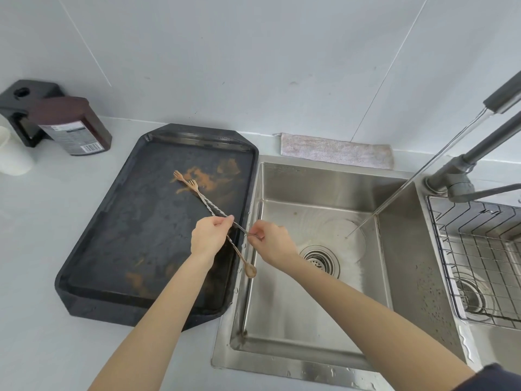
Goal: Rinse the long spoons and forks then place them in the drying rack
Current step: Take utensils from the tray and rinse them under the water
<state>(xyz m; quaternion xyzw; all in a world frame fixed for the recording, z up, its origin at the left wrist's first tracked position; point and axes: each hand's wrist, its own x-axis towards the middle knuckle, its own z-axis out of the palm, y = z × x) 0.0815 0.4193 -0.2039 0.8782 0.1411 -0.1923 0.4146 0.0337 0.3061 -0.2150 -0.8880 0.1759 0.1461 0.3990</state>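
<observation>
Two long twisted-handle forks [203,197] lie crossed on the dirty black tray [118,238], their stained heads toward the tray's middle. My right hand [270,244] pinches the near ends of their handles at the tray's right rim. My left hand [210,238] pinches the upper handle of a long spoon [239,253], close to where the fork handles pass. The spoon's stained bowl hangs down over the edge between the tray and the sink [400,292]. The wire drying rack [479,249] sits in the right basin.
The faucet [468,159] runs a thin stream into the left basin, near the drain [320,259]. A grey cloth [335,150] lies behind the sink. A dark bottle [70,128], a black holder [22,100] and a white cup [11,156] stand at the far left.
</observation>
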